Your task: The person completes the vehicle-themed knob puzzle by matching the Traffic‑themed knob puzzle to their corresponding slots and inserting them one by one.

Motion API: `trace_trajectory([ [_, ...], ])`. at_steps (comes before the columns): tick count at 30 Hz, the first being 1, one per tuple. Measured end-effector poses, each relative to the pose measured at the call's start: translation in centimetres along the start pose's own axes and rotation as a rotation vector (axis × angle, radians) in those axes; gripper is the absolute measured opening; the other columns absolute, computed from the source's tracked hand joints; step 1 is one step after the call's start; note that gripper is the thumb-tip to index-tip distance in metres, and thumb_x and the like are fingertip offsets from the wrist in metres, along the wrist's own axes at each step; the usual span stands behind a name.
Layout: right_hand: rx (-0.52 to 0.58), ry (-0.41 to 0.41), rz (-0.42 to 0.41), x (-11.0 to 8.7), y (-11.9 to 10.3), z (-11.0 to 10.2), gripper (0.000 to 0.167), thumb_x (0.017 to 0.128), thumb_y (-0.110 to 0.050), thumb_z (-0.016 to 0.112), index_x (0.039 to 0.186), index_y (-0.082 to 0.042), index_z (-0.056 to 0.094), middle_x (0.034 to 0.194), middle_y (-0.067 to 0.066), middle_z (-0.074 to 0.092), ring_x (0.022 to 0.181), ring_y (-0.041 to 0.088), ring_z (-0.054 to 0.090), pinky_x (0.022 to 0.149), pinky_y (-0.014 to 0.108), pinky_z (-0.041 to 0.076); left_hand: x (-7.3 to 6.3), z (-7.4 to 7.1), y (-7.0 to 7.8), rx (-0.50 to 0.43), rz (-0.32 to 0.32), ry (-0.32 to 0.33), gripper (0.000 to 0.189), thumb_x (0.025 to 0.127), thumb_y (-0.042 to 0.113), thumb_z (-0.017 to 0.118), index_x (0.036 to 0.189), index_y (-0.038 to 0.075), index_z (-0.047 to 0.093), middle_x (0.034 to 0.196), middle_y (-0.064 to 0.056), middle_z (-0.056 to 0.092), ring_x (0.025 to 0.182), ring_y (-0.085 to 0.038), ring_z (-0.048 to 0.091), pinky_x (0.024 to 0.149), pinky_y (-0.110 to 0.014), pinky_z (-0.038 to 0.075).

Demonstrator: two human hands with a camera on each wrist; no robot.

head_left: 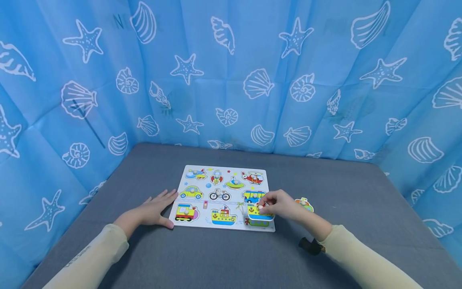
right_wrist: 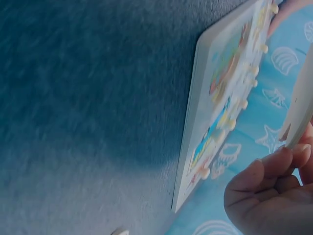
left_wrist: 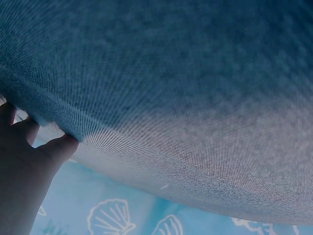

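A white wooden puzzle board [head_left: 205,216] with vehicle pictures lies on the grey table. My right hand [head_left: 283,204] pinches a boat puzzle piece [head_left: 254,214] and holds it over the board's near right corner. The piece partly covers a green printed recess. In the right wrist view, the raised piece [right_wrist: 299,107] shows its pale wooden side, apart from the board. My left hand [head_left: 153,210] rests with fingers spread at the board's left edge, thumb by the near left corner. A boat recess [head_left: 223,216] without a knob shows at the board's near middle.
A loose orange and green puzzle piece [head_left: 304,204] lies on the table right of the board, partly behind my right forearm. Knobbed pieces such as a car [head_left: 191,192] and a train [head_left: 185,212] sit in the board. A blue shell-patterned curtain [head_left: 227,80] hangs behind the table.
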State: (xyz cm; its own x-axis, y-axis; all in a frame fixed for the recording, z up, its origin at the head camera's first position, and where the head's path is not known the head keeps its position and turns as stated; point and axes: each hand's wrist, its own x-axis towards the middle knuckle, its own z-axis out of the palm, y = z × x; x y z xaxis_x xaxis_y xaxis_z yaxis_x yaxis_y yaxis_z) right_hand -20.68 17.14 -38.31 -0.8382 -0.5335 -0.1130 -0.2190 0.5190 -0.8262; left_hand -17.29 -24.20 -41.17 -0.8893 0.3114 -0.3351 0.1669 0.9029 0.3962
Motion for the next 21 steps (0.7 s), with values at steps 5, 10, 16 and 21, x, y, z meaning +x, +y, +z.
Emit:
trace_trajectory([
  [5, 0.007, -0.003, 0.005, 0.4, -0.2, 0.9, 0.015, 0.084, -0.011, 0.076, 0.092, 0.0, 0.07, 0.071, -0.001, 0.051, 0.069, 0.016, 0.045, 0.058, 0.023, 0.034, 0.1, 0.1, -0.1, 0.008, -0.003, 0.004, 0.111, 0.073, 0.053, 0.079, 0.155, 0.005, 0.02, 0.16, -0.019, 0.016, 0.145, -0.043, 0.006, 0.107, -0.071, 0.004],
  [10, -0.012, 0.001, 0.023, 0.7, -0.6, 1.6, 0.015, 0.084, -0.013, 0.077, 0.092, -0.002, 0.071, 0.071, -0.001, 0.049, 0.07, 0.016, 0.045, 0.06, 0.024, 0.033, 0.1, 0.0, 0.0, 0.012, -0.004, 0.005, 0.111, 0.073, 0.053, 0.079, 0.155, 0.005, 0.02, 0.16, -0.019, 0.016, 0.145, -0.043, 0.006, 0.107, -0.071, 0.005],
  [16, -0.006, -0.005, -0.007, 1.3, -0.7, 2.5, 0.013, 0.083, -0.011, 0.077, 0.091, -0.002, 0.071, 0.07, -0.001, 0.048, 0.068, 0.016, 0.044, 0.059, 0.023, 0.033, 0.1, 0.2, -0.2, 0.009, 0.002, 0.007, 0.111, 0.074, 0.053, 0.078, 0.155, 0.006, 0.02, 0.16, -0.017, 0.016, 0.145, -0.042, 0.007, 0.107, -0.071, 0.005],
  [21, -0.002, 0.001, -0.016, 1.6, -1.2, 3.4, 0.012, 0.083, -0.009, 0.077, 0.09, -0.001, 0.072, 0.068, -0.001, 0.047, 0.065, 0.015, 0.042, 0.057, 0.022, 0.031, 0.1, 0.1, -0.1, 0.014, 0.005, 0.012, 0.111, 0.074, 0.053, 0.079, 0.155, 0.005, 0.02, 0.16, -0.018, 0.016, 0.145, -0.042, 0.007, 0.107, -0.071, 0.005],
])
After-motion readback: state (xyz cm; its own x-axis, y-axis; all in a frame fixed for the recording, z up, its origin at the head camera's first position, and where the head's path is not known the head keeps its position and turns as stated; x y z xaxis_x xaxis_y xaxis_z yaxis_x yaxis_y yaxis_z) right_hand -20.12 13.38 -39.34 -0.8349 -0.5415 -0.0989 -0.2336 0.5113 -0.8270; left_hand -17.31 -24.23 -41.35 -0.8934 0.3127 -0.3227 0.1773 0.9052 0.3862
